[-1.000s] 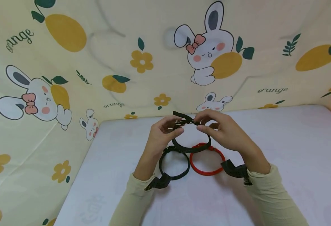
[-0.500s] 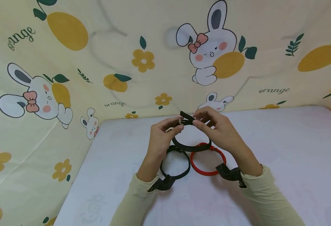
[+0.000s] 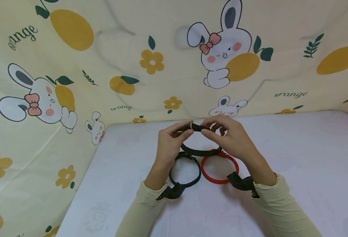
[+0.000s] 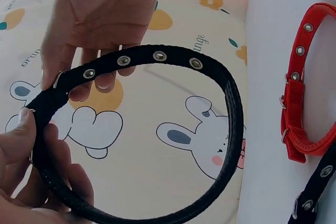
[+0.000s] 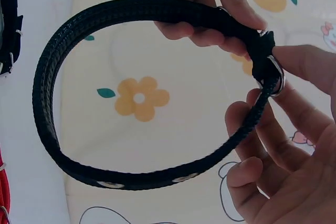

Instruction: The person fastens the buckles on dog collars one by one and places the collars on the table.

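A black pet collar (image 3: 202,153), bent into a ring, is held up by both hands over the far part of the table. On its left side the left hand (image 3: 171,140) pinches the band between thumb and fingers, beside the buckle. Opposite it, the right hand (image 3: 231,131) pinches the strap end with thumb and fingertips. In the right wrist view a metal loop (image 5: 278,77) circles the strap right by the right thumb. Metal eyelets (image 4: 159,56) line the band in the left wrist view. Fingers partly cover the buckle.
Below the hands, a second black collar (image 3: 199,174) and a red collar (image 3: 236,164) lie side by side on the white table (image 3: 126,158). Behind the table hangs a cream cloth (image 3: 162,26) printed with rabbits and oranges. Black straps (image 3: 174,191) circle both wrists.
The collar's free strap end, which stuck up above the buckle, now lies down flat between the hands. The right hand has shifted slightly left, and the collar ring sits a little higher in view.
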The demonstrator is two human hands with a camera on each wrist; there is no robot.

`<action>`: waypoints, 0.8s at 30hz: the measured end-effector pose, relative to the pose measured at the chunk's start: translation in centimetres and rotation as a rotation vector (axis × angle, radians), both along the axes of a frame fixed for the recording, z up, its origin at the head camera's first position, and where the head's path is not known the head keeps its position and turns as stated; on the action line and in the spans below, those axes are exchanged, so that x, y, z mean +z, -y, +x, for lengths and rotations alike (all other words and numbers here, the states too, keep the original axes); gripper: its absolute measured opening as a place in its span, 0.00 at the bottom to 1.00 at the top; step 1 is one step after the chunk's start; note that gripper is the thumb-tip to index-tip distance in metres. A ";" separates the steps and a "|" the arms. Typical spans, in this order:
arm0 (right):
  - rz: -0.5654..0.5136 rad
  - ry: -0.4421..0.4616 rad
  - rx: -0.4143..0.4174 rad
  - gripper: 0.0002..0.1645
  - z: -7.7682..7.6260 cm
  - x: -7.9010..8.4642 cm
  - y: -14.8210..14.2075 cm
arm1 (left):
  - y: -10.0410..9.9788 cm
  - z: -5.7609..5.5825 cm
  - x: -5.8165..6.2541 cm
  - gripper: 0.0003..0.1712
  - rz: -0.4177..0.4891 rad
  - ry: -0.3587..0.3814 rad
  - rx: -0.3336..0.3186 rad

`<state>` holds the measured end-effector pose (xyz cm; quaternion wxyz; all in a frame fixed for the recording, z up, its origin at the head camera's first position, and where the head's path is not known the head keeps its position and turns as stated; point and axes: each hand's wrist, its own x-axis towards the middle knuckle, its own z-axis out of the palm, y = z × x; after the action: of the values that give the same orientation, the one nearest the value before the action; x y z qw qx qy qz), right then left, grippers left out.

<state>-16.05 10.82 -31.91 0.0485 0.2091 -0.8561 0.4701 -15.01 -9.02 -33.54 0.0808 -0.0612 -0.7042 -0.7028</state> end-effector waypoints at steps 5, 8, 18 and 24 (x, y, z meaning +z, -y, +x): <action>0.018 0.016 -0.013 0.11 0.1 0.2 -0.1 | -0.2 0.0 -0.2 0.17 0.003 -0.005 -0.004; 0.028 0.020 -0.013 0.11 0.1 0.2 -0.1 | -0.2 0.0 -0.4 0.16 -0.001 -0.023 -0.020; 0.050 -0.033 0.006 0.16 -0.2 -0.1 0.0 | -0.2 0.0 -0.1 0.14 -0.026 -0.044 -0.033; 0.063 -0.035 -0.008 0.13 -0.2 -0.2 0.1 | -0.1 0.1 -0.1 0.14 -0.008 -0.015 -0.030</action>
<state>-16.24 10.70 -32.08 0.0585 0.2154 -0.8702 0.4392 -14.91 -8.91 -33.65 0.0752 -0.0774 -0.7055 -0.7005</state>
